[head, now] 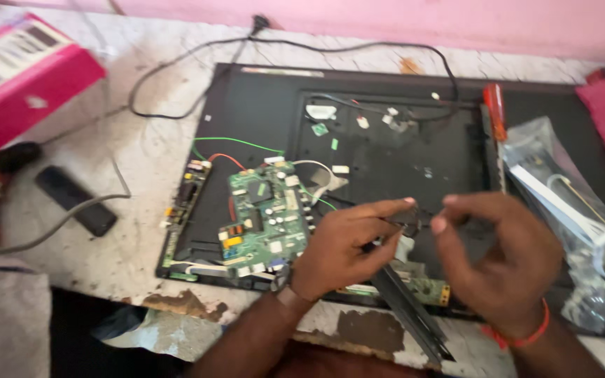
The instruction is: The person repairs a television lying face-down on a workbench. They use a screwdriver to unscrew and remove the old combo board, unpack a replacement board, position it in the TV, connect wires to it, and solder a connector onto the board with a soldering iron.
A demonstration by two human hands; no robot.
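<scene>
Head view looked down on a worn, pale table with a black flat panel lying on it, back side up. Both hands met above the panel's lower right part. The left hand had its thumb and forefinger pinched narrow on a small dark part — too blurred to tell what it was — and a dark, thin tool seemed to run under the same fingers. The right hand, an orange band at its wrist, curled its fingers close to that same small part; whether it truly gripped it I could not tell.

Just left of the left hand lay a green circuit board, with a narrower board beside it near the panel's left edge — green and red wires ran up from them. A dark strip slanted from under the hands to the table's front edge. A red-handled screwdriver rested on the panel's upper right, and a clear plastic bag lay to the right of the hands. Well apart, at the left, sat a pink box and a black remote.
</scene>
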